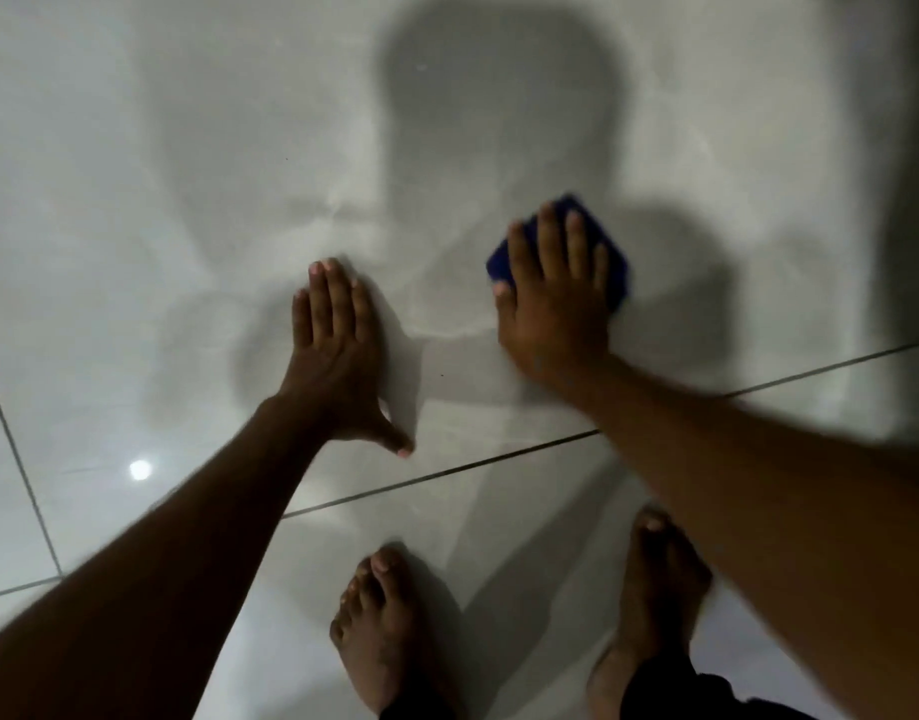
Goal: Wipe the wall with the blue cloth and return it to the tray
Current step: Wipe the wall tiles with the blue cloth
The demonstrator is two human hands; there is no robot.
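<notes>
Bare feet (379,631) stand on glossy pale tiles at the near edge. Farther off, the left hand (338,356) lies flat on the pale grey tiled wall (187,148) — fingers straight and together, thumb out. To its right, the right hand (553,304) presses a dark-blue cloth (614,270) flat against the wall, fingers slightly spread.

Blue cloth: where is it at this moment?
Head view, right of centre: the blue cloth lies flat on the wall under the right hand, right of the left hand.
</notes>
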